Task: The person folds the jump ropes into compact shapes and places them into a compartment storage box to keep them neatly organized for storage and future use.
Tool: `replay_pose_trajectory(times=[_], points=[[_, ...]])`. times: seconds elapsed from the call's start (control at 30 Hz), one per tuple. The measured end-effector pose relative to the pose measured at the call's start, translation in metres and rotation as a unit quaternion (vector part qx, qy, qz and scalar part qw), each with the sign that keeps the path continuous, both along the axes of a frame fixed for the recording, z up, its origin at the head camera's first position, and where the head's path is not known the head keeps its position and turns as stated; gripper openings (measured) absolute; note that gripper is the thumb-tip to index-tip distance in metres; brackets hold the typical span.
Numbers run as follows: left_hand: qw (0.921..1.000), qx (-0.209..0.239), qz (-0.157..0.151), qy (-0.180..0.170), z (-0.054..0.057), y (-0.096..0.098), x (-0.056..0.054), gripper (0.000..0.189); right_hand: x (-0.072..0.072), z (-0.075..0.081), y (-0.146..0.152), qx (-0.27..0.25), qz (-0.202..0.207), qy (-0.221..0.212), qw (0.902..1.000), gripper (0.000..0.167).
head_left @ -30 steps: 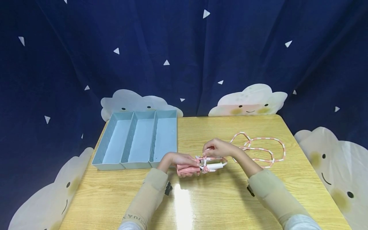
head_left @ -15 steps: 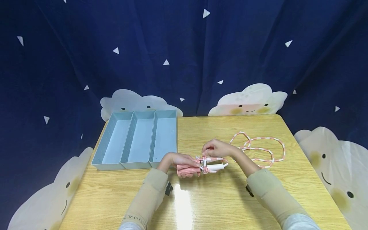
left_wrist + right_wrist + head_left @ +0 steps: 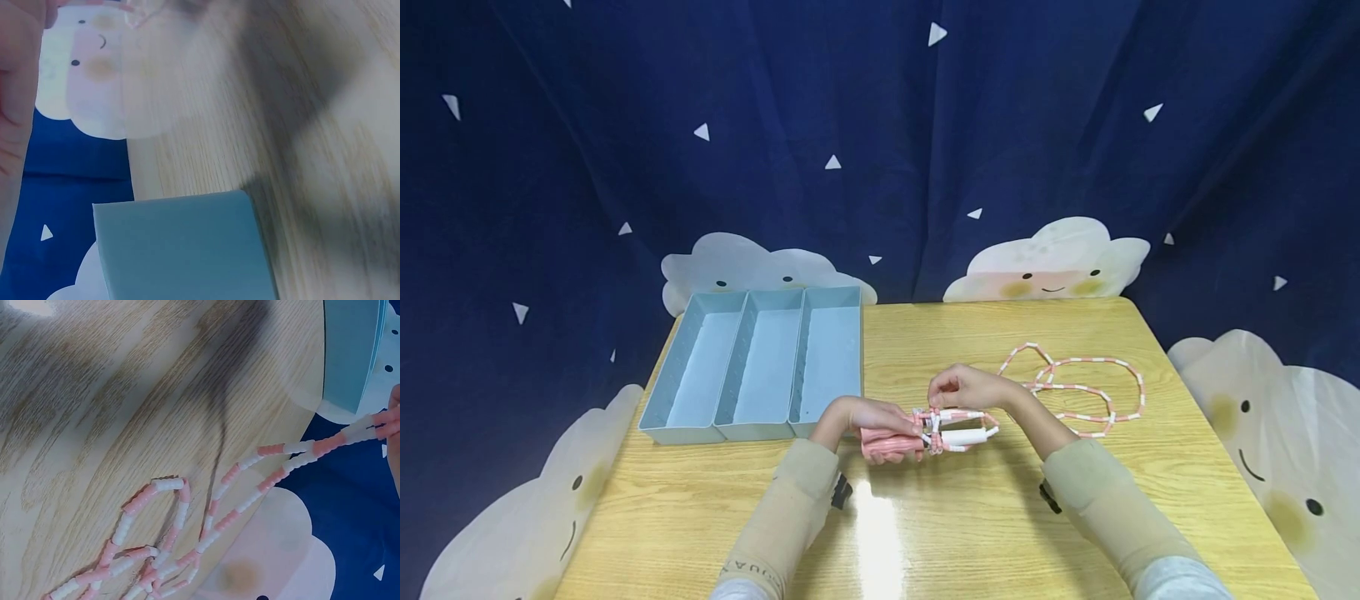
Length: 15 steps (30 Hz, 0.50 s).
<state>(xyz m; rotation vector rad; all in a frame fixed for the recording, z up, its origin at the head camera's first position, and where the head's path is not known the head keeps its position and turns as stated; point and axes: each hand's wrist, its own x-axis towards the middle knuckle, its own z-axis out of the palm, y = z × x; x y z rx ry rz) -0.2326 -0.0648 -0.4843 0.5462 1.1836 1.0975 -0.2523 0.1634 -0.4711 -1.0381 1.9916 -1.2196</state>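
In the head view, my left hand (image 3: 880, 421) grips the pink handle part of a beaded jump rope (image 3: 1093, 362) above the table. A white handle end (image 3: 964, 437) sticks out to the right of that hand. Pink and white beaded strands wrap round the handles and loop past their tip. My right hand (image 3: 966, 388) pinches the rope just above the wraps, thumb and fingers together. Two strands run up to the right hand (image 3: 394, 447) in the right wrist view. The left wrist view catches only part of the left hand (image 3: 15, 94); its fingertips are out of frame.
A light blue tray (image 3: 718, 434) with three long compartments stands left of the hands, close to the left one. The rest of the rope lies in loose loops on the wooden table (image 3: 985, 533) at the right. A dark blue curtain (image 3: 880, 100) hangs behind the table.
The handles and wrapped strands have shifted slightly right. My right hand keeps its pinch near the wraps, moving very little, and the left hand stays in place.
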Motion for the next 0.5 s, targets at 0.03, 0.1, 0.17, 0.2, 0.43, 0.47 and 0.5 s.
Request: replay_pose_trajectory(times=[0.03, 0.1, 0.17, 0.2, 0.43, 0.47, 0.5], points=[[1.0000, 0.001, -0.001, -0.002, 0.0003, 0.0002, -0.0001, 0.052, -0.0005, -0.0006, 0.0005, -0.002, 0.002, -0.003, 1.0000, 0.015], [0.9999, 0.005, -0.006, -0.008, 0.0010, 0.0006, 0.0000, 0.052, -0.0013, -0.0016, 0.0013, -0.009, 0.009, -0.004, 0.9999, 0.016], [0.9998, 0.009, -0.009, -0.012, 0.0016, 0.0010, 0.0001, 0.050, -0.0023, -0.0027, 0.0025, -0.014, 0.015, -0.006, 0.9998, 0.017], [0.9998, 0.011, -0.010, -0.012, 0.0018, 0.0013, 0.0002, 0.048, -0.0027, -0.0033, 0.0032, -0.015, 0.017, -0.007, 0.9997, 0.017], [0.9996, 0.023, -0.013, -0.003, 0.0020, 0.0031, 0.0005, 0.044, -0.0052, -0.0077, 0.0073, -0.015, 0.026, -0.036, 0.9989, 0.016], [0.9996, 0.024, -0.015, -0.001, 0.0019, 0.0033, 0.0004, 0.044, -0.0056, -0.0089, 0.0079, -0.016, 0.027, -0.038, 0.9988, 0.017], [0.9995, 0.026, -0.016, 0.000, 0.0018, 0.0033, 0.0003, 0.045, -0.0060, -0.0102, 0.0085, -0.015, 0.027, -0.042, 0.9986, 0.018]])
